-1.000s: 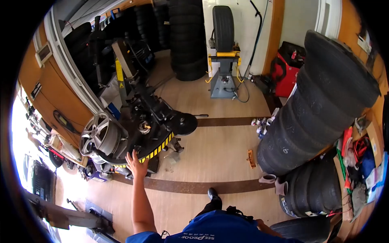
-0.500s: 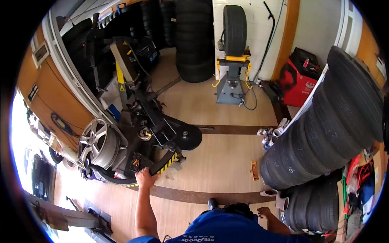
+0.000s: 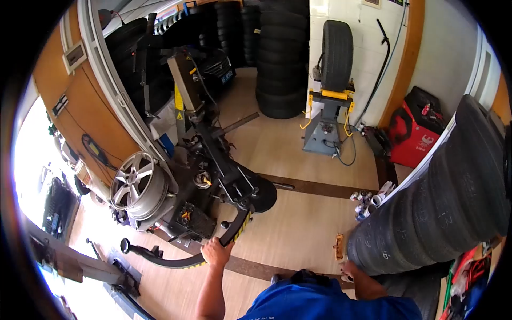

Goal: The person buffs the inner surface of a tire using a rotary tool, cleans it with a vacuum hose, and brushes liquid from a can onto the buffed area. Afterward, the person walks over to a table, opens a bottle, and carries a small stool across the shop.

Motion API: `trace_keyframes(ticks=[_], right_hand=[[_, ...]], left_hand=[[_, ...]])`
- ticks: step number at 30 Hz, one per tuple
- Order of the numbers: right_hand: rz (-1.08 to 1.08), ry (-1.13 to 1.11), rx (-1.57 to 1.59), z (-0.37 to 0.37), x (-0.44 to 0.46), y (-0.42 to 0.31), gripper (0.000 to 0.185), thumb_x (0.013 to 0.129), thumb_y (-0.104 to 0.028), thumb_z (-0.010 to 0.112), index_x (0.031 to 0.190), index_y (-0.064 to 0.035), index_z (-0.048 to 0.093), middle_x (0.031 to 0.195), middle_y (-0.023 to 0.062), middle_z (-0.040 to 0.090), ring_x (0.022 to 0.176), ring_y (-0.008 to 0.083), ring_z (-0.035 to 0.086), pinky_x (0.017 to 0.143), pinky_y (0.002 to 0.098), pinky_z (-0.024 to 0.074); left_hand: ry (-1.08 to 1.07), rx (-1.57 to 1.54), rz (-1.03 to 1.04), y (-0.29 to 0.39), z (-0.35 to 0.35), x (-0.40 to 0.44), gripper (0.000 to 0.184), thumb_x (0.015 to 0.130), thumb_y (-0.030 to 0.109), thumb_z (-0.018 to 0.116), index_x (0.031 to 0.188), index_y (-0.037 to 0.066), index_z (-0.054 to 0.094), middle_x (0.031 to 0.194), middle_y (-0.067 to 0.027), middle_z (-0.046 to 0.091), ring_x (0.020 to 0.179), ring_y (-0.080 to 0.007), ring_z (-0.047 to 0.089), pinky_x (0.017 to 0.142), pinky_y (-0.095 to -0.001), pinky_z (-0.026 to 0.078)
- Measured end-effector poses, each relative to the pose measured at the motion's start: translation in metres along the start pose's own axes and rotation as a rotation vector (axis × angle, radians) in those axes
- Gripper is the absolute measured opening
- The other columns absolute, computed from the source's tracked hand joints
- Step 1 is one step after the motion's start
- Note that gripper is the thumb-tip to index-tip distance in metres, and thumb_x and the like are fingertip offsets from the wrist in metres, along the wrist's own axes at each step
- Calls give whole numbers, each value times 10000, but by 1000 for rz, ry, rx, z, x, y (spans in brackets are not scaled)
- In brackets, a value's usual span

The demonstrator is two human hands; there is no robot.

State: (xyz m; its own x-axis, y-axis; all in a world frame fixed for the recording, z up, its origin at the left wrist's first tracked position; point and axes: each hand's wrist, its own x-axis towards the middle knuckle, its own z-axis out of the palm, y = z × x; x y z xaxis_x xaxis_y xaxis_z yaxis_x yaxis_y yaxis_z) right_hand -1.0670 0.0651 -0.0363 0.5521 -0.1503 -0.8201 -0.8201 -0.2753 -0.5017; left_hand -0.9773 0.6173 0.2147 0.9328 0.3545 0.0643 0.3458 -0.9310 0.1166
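My left hand is closed round the curved black arm with yellow-black stripes, which reaches out from the tyre machine. Beyond that hand, a silver alloy rim rests on its side at the machine's left, with its spokes facing left. A round black disc sits at the machine's right end. My right hand hangs low near the foot of the leaning tyre stack; its fingers are partly curled, and I cannot make out whether it holds anything.
A grey stand carries an upright tyre at the back. Beside it are a red machine and a dark tyre stack. Cans and a small orange-brown object lie on the floor to the right.
My left hand has gone from open above the striped arm to gripping it. The arm has swung toward me, away from the rim. My right hand has come into view.
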Motion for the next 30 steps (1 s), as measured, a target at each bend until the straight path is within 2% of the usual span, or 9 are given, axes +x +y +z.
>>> trace_keyframes(ticks=[5,7,11,13,16,19,23,28,30], right_hand=[[-82,3,-131,11,3,-33,284,904,-276,595,994,-9,635,775,90,625,562,178,589,486,336,483],[-59,-82,-370,16,12,-35,280,900,-279,602,1005,-22,639,778,81,634,576,172,603,516,333,508],[-39,-82,-410,16,16,-38,270,900,-283,605,999,-34,642,769,80,635,579,176,608,532,334,522],[-73,-57,-303,13,22,-40,291,881,-283,611,840,3,645,657,84,612,526,186,598,468,335,488],[-93,-34,-146,4,29,-41,272,885,-267,608,860,3,634,676,78,614,531,184,598,467,338,490],[-87,-34,-169,-1,31,-40,274,898,-273,601,916,-1,632,727,80,615,593,177,601,488,340,479],[-47,-14,-161,-2,19,-25,259,894,-255,600,933,-2,643,686,84,613,570,197,596,492,357,476],[-69,-139,-442,-10,22,18,283,898,-247,609,822,23,640,677,139,592,583,244,579,514,381,461],[26,-137,-365,-11,16,20,289,900,-244,603,806,27,637,685,150,591,602,245,580,533,384,463]], left_hand=[[2,-23,-67,35,12,-8,528,711,564,697,882,69,629,898,-118,669,886,-289,639,795,-429,441],[3,-45,-83,52,13,-6,525,712,561,697,877,68,627,896,-118,669,882,-294,638,796,-431,442],[-12,-52,-90,75,18,1,520,723,559,687,872,65,622,890,-121,669,875,-301,636,795,-431,443],[-19,-56,-71,81,18,6,518,740,559,673,877,62,623,882,-123,669,878,-300,638,794,-426,444],[-6,-57,-38,89,14,13,521,743,560,670,882,60,625,882,-122,671,881,-296,639,797,-419,445],[-18,-45,-9,91,15,23,529,743,568,671,914,69,636,886,-114,673,882,-282,642,792,-415,451],[-7,-40,49,91,15,34,520,740,555,685,951,82,647,897,-105,671,885,-274,641,783,-411,455],[15,-53,96,85,13,40,516,732,547,693,932,73,641,887,-96,665,903,-261,629,825,-408,434],[18,-42,100,82,15,40,509,736,545,691,917,72,636,881,-92,661,904,-257,627,828,-405,426]])
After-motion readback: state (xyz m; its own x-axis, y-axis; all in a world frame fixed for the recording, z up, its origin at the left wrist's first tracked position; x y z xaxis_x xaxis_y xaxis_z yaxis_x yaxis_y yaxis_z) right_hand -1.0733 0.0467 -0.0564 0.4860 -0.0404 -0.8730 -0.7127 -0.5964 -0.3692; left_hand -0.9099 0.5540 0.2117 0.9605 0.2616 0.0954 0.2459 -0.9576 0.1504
